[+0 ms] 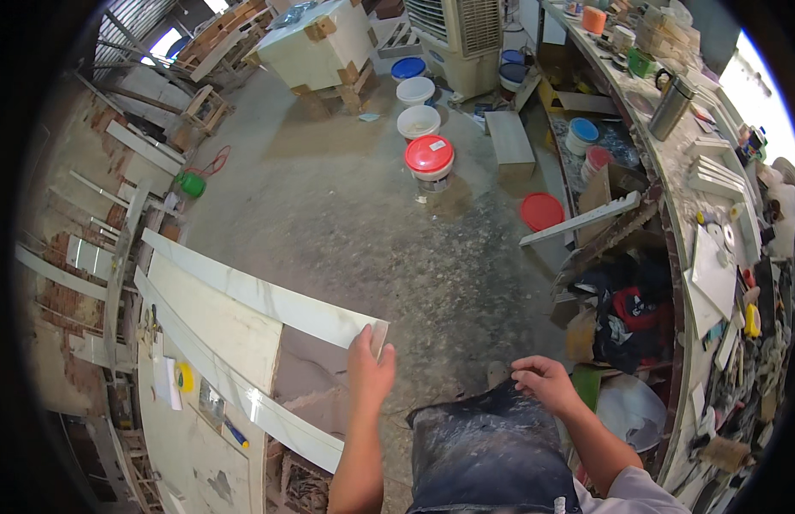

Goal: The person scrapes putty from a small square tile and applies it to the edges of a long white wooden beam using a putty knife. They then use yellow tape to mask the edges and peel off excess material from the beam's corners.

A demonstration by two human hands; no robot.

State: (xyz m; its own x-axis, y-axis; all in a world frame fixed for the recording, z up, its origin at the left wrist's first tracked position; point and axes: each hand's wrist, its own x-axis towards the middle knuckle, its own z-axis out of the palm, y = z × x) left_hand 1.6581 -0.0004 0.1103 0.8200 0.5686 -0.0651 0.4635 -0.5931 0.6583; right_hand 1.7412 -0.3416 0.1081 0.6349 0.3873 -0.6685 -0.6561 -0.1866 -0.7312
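Observation:
My left hand (371, 366) is at the near end of a long white marbled strip (262, 292), its fingers against the strip's end; whether they grip it cannot be told. A second marbled strip (237, 379) runs beneath my left forearm, with a pale board (211, 315) between the two strips. Over the floor beside the dark, stained apron (487, 450), my right hand (542, 382) holds nothing, its fingers bent and partly apart. Yellow tape (184, 377), a white paper (168, 383) and a blue-and-yellow-handled tool (236, 434) lie on the worktable (204, 462) at the left.
A cluttered bench (676, 180) curves along the right, bearing a metal flask (673, 106). A notched white strip (580, 218) juts from below it. Ahead on the floor are a red-lidded bucket (429, 157), a red lid (542, 212) and a white block (509, 144). A green canister (192, 184) stands left.

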